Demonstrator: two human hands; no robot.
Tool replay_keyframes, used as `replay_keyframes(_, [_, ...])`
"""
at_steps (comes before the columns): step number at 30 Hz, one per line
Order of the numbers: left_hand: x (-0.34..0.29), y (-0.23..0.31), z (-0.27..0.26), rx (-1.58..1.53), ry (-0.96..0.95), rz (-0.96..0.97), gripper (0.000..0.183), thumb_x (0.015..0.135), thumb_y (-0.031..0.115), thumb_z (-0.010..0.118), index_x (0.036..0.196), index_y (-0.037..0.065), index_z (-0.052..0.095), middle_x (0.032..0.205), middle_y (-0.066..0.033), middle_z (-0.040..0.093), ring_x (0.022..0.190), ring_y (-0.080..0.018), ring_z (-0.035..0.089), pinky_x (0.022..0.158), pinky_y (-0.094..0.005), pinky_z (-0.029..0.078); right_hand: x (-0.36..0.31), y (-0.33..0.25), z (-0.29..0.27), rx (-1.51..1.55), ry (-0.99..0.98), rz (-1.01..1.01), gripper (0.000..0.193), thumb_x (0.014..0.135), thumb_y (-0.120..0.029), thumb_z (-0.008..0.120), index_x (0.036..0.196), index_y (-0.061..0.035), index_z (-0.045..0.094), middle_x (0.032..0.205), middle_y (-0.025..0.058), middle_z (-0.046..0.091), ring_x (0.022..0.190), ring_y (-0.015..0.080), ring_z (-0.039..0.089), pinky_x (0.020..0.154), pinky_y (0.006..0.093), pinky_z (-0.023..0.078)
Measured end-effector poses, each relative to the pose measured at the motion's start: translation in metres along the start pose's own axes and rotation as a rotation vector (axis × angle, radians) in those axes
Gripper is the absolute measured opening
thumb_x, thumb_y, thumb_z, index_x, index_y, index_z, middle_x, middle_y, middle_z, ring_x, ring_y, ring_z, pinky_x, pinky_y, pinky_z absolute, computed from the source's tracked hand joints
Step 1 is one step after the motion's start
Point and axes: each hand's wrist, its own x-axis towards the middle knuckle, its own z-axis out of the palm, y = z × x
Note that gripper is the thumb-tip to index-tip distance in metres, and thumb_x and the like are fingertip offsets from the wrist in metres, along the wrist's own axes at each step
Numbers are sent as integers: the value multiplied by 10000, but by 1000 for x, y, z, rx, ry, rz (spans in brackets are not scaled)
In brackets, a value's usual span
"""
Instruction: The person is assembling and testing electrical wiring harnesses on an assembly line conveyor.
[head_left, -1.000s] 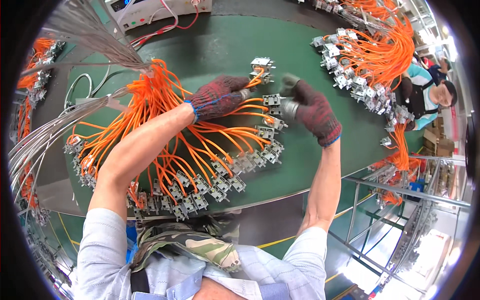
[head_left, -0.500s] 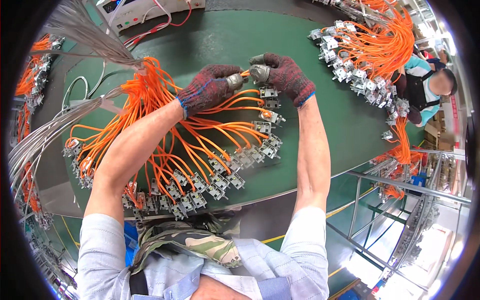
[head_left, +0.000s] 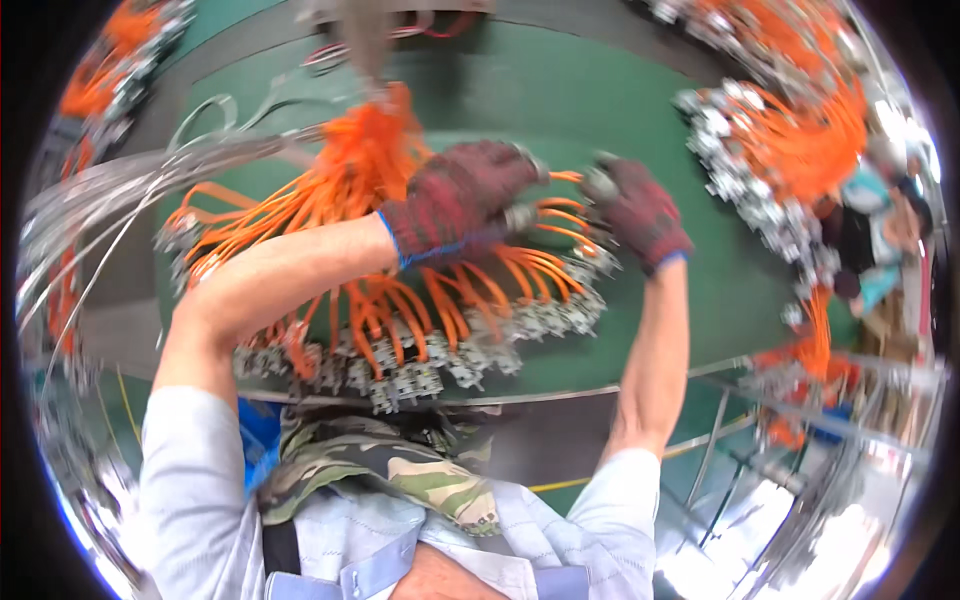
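My left hand (head_left: 468, 195), in a dark red knit glove with grey fingertips, is closed on a thin orange cable (head_left: 565, 176). The cable runs across a short gap into the fingers of my right hand (head_left: 640, 208), gloved the same way and closed over its end. Motion blur and the fingers hide whatever sits at that end. Below my hands, more orange cables (head_left: 405, 310) fan out from a thick bundle (head_left: 375, 135), each ending in a small grey metal connector (head_left: 425, 375). Those connectors lie in a curved row near the table's front edge.
The green table (head_left: 560, 90) carries a second heap of orange cables (head_left: 810, 150) at right. Grey wires (head_left: 190, 170) trail off left, and a pale instrument box (head_left: 440, 8) stands at the far edge. A person (head_left: 875, 230) is at right, beside metal rails (head_left: 710, 440).
The view has shifted, so the cable bundle sits further right in it. My hands have moved apart slightly, and more of the cable shows between them.
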Motion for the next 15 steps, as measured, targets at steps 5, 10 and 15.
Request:
replay_keyframes(5, [-106, -7, -80, 317, 165, -117, 522, 803, 308, 875, 1230, 77, 685, 1180, -162, 676, 1164, -372, 631, 1033, -506, 506, -9, 8, 18, -69, 196, -40, 532, 976, -381, 619, 1406, -70, 646, 1418, 226, 621, 1288, 410, 615, 1039, 468, 525])
replay_keyframes(10, [-132, -34, -121, 143, 44, -855, 676, 901, 651, 720, 1168, 31, 700, 989, -165, 709, 907, -290, 690, 788, -439, 562, -1, -15, 26, -211, 128, 22, 497, 979, -319, 550, 1388, -56, 655, 1373, 245, 645, 1242, 421, 629, 1065, 501, 498])
replay_keyframes(15, [-63, -111, -15, -565, 691, -267, 808, 833, 645, 776, 1380, 66, 638, 1186, -120, 686, 1018, -230, 666, 885, -396, 580, 0, 17, 37, -242, 192, -76, 448, 962, -294, 590, 1314, -35, 688, 1344, 248, 661, 1246, 430, 622, 1066, 505, 488])
